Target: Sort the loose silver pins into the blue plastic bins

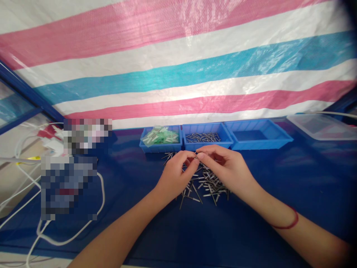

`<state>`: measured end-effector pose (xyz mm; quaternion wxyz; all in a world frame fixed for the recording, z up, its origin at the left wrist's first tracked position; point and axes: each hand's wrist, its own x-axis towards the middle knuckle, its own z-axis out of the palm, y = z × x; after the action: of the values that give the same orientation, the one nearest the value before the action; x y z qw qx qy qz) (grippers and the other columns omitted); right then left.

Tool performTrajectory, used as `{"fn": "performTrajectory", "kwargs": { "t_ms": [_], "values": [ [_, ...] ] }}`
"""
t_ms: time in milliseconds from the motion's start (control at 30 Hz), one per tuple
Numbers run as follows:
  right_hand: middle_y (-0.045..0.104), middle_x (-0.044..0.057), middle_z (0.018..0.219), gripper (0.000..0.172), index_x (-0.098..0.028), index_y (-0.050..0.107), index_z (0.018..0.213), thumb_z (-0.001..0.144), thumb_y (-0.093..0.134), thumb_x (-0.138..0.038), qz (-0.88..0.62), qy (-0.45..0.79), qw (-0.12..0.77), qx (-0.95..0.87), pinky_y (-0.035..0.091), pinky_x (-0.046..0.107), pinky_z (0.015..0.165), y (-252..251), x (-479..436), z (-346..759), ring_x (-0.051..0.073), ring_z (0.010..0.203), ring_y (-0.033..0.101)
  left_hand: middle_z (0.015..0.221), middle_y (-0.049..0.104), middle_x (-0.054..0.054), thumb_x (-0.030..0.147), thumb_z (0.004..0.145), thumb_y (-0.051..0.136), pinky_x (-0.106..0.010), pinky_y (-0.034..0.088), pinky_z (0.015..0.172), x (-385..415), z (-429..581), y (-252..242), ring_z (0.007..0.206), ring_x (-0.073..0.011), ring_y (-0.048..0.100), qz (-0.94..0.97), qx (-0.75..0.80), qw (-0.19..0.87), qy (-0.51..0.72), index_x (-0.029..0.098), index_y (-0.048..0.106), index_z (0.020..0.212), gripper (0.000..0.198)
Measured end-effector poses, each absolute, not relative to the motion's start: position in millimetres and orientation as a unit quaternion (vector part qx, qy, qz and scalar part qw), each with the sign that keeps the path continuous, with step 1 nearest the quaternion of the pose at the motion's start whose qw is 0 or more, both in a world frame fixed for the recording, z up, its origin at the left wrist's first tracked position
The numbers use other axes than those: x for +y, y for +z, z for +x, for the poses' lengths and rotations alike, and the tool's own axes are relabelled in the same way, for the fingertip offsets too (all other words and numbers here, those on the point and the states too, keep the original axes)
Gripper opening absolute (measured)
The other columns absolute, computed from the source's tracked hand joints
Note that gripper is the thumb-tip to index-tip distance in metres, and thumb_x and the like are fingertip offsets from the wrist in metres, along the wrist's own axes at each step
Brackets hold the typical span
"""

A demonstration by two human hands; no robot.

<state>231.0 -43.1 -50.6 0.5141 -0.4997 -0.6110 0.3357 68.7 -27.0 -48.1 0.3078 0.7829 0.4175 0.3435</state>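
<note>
Over a loose pile of blind rivets (pixel 213 182), my left hand (pixel 178 169) and my right hand (pixel 223 163) meet with their fingertips pinched together. Between them shows a sliver of a small metal piece that looks like a blind rivet (pixel 196 153), mostly covered by the fingers. The rivets in the pile have silvery bodies and long thin dark pins, and they lie in all directions on the blue table. Just behind my hands stands a blue bin (pixel 229 143) with several short metal pins (pixel 203 137) in it.
Left of that bin, another blue bin (pixel 145 149) holds pale green and white small pieces (pixel 161 136). A third blue bin (pixel 262 143) is at the right, near a clear plastic lid (pixel 320 126). White cables (pixel 102 193) loop over the table's left side. A striped sheet (pixel 178 78) hangs behind.
</note>
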Motion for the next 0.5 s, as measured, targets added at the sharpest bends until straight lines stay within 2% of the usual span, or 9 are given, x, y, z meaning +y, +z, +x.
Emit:
{"fn": "performTrajectory", "kwargs": {
  "t_ms": [200, 367, 500],
  "values": [
    [0.068, 0.006, 0.084, 0.019, -0.019, 0.067, 0.084, 0.081, 0.063, -0.038, -0.494, 0.337, 0.52, -0.61, 0.049, 0.03, 0.063, -50.6, -43.3, 231.1, 0.017, 0.074, 0.06, 0.086, 0.062, -0.001, 0.032, 0.091, 0.05, -0.023, 0.045, 0.067, -27.5, 69.1, -49.2, 0.076, -0.0118, 0.057, 0.78, 0.406, 0.324, 0.348, 0.019, 0.06, 0.097, 0.018],
    [0.066, 0.005, 0.081, 0.02, -0.022, 0.07, 0.091, 0.084, 0.059, -0.037, -0.48, 0.294, 0.503, -0.656, 0.047, 0.031, 0.062, -44.6, -45.5, 231.6, 0.016, 0.071, 0.057, 0.088, 0.063, -0.003, 0.033, 0.093, 0.047, -0.024, 0.045, 0.067, -25.4, 67.5, -47.3, 0.078, -0.013, 0.058, 0.79, 0.401, 0.313, 0.342, 0.018, 0.062, 0.098, 0.022],
    [0.066, 0.006, 0.085, 0.02, -0.023, 0.071, 0.094, 0.085, 0.058, -0.036, -0.464, 0.274, 0.494, -0.682, 0.049, 0.033, 0.065, -43.6, -43.7, 234.8, 0.019, 0.078, 0.06, 0.085, 0.063, -0.002, 0.031, 0.089, 0.053, -0.025, 0.046, 0.069, -23.4, 66.0, -47.1, 0.077, -0.0131, 0.057, 0.781, 0.408, 0.304, 0.363, 0.018, 0.063, 0.093, 0.017]
  ]
}}
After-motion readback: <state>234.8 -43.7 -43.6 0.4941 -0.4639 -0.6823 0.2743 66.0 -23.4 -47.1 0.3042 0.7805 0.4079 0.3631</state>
